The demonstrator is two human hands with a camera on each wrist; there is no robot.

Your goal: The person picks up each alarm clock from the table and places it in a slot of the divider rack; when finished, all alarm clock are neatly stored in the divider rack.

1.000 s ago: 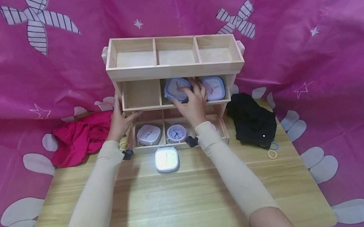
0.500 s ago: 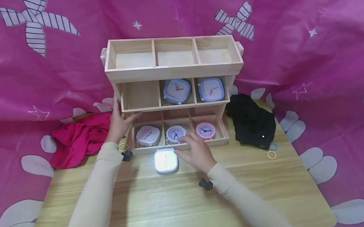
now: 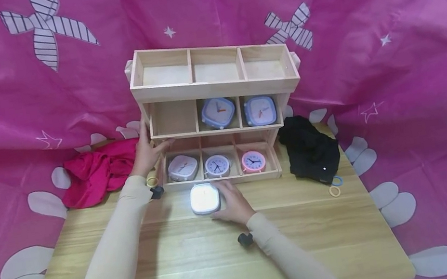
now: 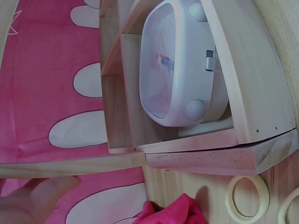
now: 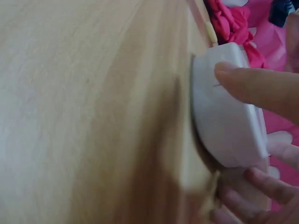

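A white square clock (image 3: 205, 198) lies face up on the wooden table (image 3: 226, 266) just in front of a three-tier wooden shelf (image 3: 215, 84). My right hand (image 3: 221, 202) grips the clock's right edge. In the right wrist view its fingers (image 5: 252, 88) pinch the clock (image 5: 226, 112) from both sides. My left hand (image 3: 152, 138) holds the shelf's left side panel, thumb on the middle tier's front edge. Two blue square clocks (image 3: 218, 112) stand in the middle tier. The bottom tier holds a white clock (image 3: 182, 167), a lavender round clock (image 3: 217, 165) and a pink clock (image 3: 253, 161).
A red cloth (image 3: 97, 171) lies left of the shelf and a black cloth (image 3: 310, 147) to its right, with small hair rings (image 3: 335, 185) beside it. A yellow ring (image 3: 152, 181) sits near my left wrist. Pink patterned fabric surrounds the table.
My right hand left the blue clock in the middle tier, came down to the table and took hold of the white clock. The left hand stayed on the shelf.
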